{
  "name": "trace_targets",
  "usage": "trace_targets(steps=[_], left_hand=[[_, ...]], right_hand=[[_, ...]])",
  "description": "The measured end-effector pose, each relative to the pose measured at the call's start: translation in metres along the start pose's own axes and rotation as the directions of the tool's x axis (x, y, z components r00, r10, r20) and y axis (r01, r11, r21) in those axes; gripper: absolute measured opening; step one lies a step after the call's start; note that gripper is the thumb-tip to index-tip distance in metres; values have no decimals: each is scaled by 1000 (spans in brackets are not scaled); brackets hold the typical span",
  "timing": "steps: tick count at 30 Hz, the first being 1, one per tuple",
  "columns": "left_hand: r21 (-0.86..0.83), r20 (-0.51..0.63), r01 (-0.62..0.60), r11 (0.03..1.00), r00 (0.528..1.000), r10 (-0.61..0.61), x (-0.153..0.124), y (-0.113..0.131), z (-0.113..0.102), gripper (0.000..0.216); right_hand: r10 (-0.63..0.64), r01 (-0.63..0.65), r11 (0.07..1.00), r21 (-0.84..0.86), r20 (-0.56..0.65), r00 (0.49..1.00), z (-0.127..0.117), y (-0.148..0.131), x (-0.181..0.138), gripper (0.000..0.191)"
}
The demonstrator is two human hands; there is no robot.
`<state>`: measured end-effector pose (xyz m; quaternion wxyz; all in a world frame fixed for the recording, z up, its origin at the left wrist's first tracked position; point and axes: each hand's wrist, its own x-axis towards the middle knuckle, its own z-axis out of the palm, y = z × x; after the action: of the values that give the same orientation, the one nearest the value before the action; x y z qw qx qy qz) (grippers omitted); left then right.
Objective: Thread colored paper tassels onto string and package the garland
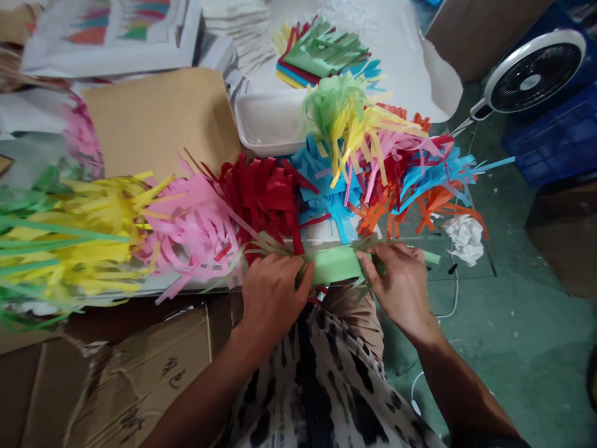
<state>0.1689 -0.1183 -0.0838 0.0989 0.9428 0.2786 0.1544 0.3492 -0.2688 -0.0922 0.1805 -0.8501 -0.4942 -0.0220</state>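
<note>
Between my two hands, at the front edge of the table, is a light green fringed tissue paper. My left hand is closed on its left part, thumb along the paper. My right hand pinches its right end, and thin green strips stick out past both hands. Just beyond my left hand lies a bunch of red fringed paper, with pink fringed paper to its left. Blue fringed paper rests behind the green piece.
Yellow fringed paper covers the table's left side. A white plastic tray stands behind, beside a brown cardboard sheet. Flat fringed stacks lie farther back. A white fan and crumpled paper are at right.
</note>
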Motion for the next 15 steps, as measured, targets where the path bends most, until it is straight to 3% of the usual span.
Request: trace_targets(steps=[15], left_hand=[[105, -42, -37, 994, 998, 42, 2, -1, 4, 30]], right_hand=[[-1, 5, 995, -96, 36, 999, 1, -3, 8, 39]])
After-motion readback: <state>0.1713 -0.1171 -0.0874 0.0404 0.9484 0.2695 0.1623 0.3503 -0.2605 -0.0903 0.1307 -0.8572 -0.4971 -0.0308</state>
